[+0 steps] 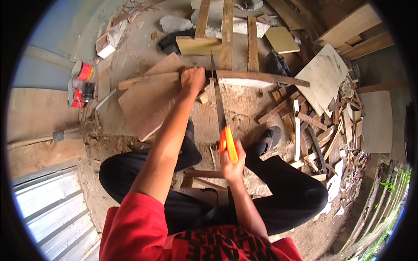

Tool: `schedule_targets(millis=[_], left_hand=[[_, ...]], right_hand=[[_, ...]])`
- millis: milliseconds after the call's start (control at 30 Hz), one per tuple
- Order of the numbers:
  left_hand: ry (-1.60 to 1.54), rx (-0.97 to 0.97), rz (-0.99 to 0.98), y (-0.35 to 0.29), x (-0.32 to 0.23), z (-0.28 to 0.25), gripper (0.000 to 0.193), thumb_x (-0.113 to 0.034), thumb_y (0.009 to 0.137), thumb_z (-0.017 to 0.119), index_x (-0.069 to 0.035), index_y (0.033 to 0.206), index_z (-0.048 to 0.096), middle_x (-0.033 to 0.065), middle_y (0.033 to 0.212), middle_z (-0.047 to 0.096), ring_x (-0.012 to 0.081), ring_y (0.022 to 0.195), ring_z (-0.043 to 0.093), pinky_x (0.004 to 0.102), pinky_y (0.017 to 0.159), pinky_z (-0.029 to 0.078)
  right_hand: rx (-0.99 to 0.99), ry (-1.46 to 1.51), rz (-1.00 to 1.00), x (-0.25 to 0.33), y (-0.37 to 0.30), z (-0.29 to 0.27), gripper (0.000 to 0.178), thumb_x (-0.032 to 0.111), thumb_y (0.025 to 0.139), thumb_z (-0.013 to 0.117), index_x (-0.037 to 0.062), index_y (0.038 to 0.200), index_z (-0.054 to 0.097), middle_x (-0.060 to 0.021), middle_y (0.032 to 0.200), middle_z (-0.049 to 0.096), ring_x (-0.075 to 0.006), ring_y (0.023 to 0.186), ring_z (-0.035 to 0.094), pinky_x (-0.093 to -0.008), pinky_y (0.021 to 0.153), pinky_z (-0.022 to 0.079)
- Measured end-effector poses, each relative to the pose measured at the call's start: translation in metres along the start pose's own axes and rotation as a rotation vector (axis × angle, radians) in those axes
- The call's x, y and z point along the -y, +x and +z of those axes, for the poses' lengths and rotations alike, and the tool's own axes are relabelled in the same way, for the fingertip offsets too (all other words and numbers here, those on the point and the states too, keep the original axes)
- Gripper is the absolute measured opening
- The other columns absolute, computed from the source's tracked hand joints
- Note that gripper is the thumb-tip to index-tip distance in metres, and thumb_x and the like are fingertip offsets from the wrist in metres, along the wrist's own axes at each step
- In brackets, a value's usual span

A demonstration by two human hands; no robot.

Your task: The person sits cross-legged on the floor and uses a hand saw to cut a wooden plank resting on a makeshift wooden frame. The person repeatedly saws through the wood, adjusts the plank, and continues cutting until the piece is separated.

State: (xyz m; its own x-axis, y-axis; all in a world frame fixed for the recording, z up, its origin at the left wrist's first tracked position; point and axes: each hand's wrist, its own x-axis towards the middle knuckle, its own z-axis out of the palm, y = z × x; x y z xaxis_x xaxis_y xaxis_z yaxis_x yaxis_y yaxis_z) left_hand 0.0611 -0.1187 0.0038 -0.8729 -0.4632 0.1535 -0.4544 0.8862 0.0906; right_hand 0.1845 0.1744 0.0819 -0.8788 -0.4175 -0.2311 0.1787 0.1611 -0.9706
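Observation:
A long narrow wooden board (261, 77) lies crosswise ahead of me. My left hand (193, 78) is closed over it left of its middle, fingers wrapped around the wood. Just right of that hand, the blade of a handsaw (219, 102) crosses the board, and its tip points away from me past the far edge. My right hand (232, 162) is wrapped around the saw's orange handle, low between my knees. Whether the teeth have cut into the wood is too small to tell.
A brown panel (150, 102) lies under the board's left part. Wooden slats (227, 35) extend away beyond the board. Wood scraps (326, 130) pile up at the right, beside a pale sheet (322, 78). Paint cans (82, 71) stand at the left. A small wooden stool (202, 174) sits between my legs.

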Motion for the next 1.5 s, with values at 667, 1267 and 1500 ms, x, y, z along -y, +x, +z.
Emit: schedule_targets(millis=[667,1267,1500], left_hand=[[0.061,-0.048,-0.004,0.012,0.006,0.015,0.025,-0.012,0.086,0.055,-0.009,0.073,0.076,0.0181,0.076,0.072,0.0270,0.068,0.073,0.0387,0.069,0.057],[0.081,-0.074,0.044,0.009,0.005,0.009,0.025,-0.015,0.087,0.056,-0.010,0.074,0.076,0.0159,0.078,0.074,0.0288,0.071,0.074,0.0376,0.070,0.058],[0.101,-0.071,0.021,0.010,0.007,0.020,0.026,-0.014,0.087,0.055,-0.009,0.072,0.076,0.0159,0.077,0.073,0.0264,0.070,0.074,0.0380,0.065,0.058]], right_hand=[[-0.064,0.004,-0.125,-0.004,-0.022,0.022,0.011,0.002,0.083,0.057,0.0011,0.092,0.051,-0.0050,0.075,0.051,-0.0132,0.066,0.049,-0.0297,0.062,0.044],[-0.058,0.010,-0.094,0.002,-0.008,0.026,0.016,0.002,0.085,0.060,-0.0005,0.100,0.054,-0.0030,0.076,0.054,-0.0085,0.066,0.051,-0.0253,0.061,0.045],[-0.042,0.059,-0.077,0.012,0.015,0.022,0.010,-0.002,0.086,0.056,0.0017,0.094,0.053,-0.0030,0.075,0.052,-0.0102,0.065,0.049,-0.0270,0.059,0.043]])
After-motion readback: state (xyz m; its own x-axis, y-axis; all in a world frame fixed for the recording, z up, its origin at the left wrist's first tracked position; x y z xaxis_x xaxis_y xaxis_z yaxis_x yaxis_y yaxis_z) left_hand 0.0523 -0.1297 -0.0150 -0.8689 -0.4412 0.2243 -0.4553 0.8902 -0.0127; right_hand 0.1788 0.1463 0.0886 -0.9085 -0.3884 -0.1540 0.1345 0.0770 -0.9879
